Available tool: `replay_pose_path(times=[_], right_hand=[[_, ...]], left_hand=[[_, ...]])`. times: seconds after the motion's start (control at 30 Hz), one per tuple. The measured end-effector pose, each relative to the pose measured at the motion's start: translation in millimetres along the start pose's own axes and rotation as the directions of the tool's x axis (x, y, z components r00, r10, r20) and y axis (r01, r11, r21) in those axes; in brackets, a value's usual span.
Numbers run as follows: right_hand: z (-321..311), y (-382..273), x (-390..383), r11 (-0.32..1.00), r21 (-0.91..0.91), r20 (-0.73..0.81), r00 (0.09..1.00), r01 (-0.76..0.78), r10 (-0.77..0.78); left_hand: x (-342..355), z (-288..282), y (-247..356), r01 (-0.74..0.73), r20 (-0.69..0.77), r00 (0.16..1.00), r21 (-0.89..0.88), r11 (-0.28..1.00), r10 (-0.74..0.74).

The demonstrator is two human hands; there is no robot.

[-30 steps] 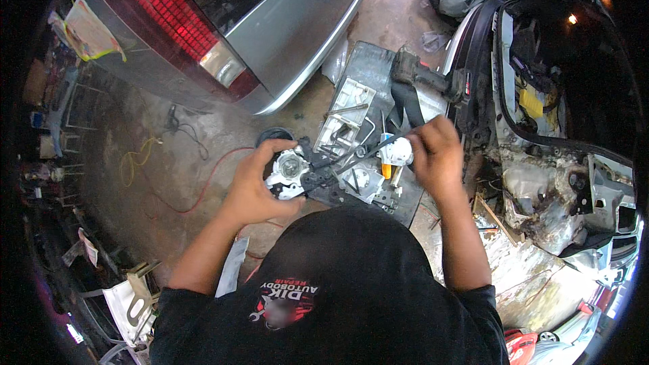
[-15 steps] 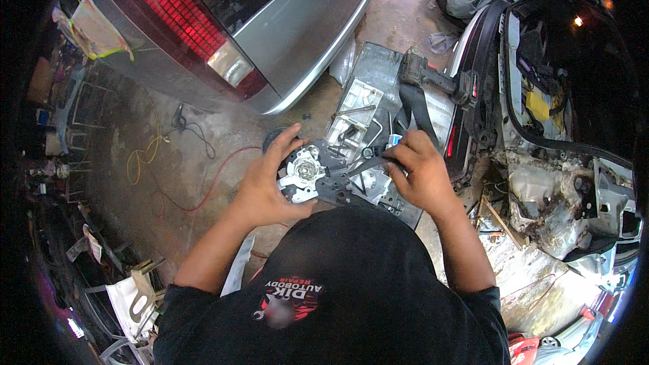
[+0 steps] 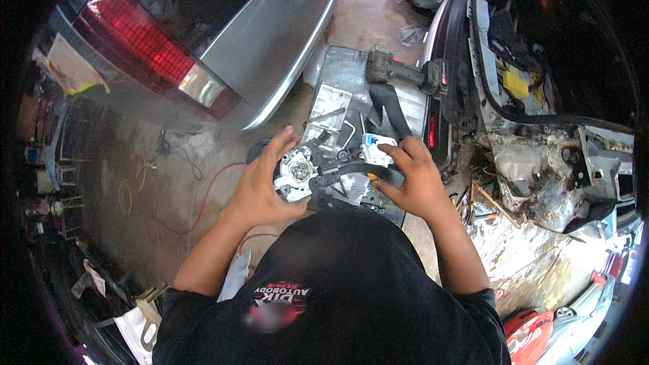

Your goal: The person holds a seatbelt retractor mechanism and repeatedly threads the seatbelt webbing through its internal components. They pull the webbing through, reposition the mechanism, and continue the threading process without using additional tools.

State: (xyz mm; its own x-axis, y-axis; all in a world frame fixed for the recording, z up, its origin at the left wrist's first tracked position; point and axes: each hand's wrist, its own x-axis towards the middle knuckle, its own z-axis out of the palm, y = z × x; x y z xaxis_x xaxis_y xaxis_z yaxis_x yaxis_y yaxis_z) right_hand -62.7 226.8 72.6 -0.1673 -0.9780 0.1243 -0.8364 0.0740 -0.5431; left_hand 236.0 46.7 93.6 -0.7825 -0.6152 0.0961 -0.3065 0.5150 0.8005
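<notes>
Left hand [image 3: 260, 186]: fingers grasp round silver-and-black metal mechanism [image 3: 296, 172], left of strap
Right hand [image 3: 418, 179]: thumb and fingers parted around flat black strap [image 3: 355, 169]; cannot tell if gripping
Strap: now bowed, straighter moments ago, apparently slacker

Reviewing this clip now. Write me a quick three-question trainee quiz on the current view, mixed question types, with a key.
1. Which of the person's hands holds the round metal part?
2. True or false: neither hand holds the black cordless tool.
3. Multiple choice: which is nearest to the fingers of the right hand?
a) the spoked wheel
b) the white-and-blue item
c) the red tail light

Key:
1. The left hand
2. True
3. b
</notes>
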Motion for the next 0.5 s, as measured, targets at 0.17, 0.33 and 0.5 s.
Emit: replay_pose_path(times=[0.17,0.33,0.5], right_hand=[[-15,28,-37,0.973,0.018,-0.102,0.967,-0.232,0.232],[-4,36,-89,0.911,0.196,0.253,0.916,-0.364,0.312],[65,32,-103,0.874,0.069,0.24,0.858,-0.481,0.454]], left_hand=[[32,15,-7,-0.04,-0.008,0.999,-0.003,0.999,0.04],[65,38,-3,0.078,-0.041,0.996,-0.005,0.997,-0.078],[82,58,5,0.109,0.02,0.994,-0.062,0.992,-0.108]])
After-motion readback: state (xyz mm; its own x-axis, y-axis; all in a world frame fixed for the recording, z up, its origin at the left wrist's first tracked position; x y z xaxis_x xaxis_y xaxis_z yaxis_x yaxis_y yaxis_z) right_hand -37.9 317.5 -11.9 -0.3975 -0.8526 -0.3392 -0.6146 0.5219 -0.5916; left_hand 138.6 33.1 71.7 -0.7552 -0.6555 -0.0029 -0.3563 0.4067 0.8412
